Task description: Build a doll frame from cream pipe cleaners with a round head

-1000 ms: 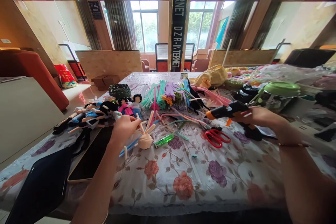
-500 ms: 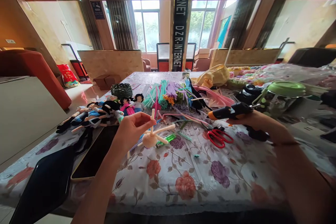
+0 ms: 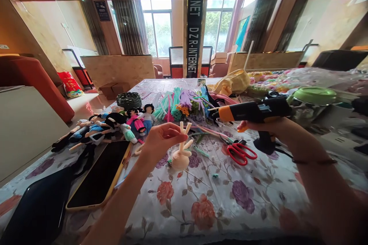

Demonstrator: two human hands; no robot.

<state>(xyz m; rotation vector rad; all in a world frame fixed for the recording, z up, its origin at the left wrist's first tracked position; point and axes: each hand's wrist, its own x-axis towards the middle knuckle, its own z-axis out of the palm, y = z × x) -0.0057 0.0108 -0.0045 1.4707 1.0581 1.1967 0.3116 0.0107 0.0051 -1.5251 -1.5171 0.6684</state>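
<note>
My left hand (image 3: 164, 140) pinches a cream pipe-cleaner figure (image 3: 180, 160) by one of its upright stems. The figure has a round ball at the bottom and several stems sticking up, and it hangs above the flowered tablecloth. My right hand (image 3: 280, 128) is wrapped round a black and orange hot glue gun (image 3: 244, 111), with fingers near its orange trigger. The gun's nozzle points left, to the right of the figure and apart from it. Red-handled scissors (image 3: 241, 154) lie on the cloth below the gun.
Behind my hands lie bundled coloured pipe cleaners (image 3: 184, 101). Small dolls (image 3: 138, 120) and a dark woven basket (image 3: 129, 100) are at left, with a phone (image 3: 99, 180) and a black tablet-like slab (image 3: 43, 203) nearer. A green-lidded container (image 3: 313, 95) stands at right.
My left hand has moved right with the figure, which has turned so its stems point more upward. The glue gun has risen and come closer to me, its nozzle further left.
</note>
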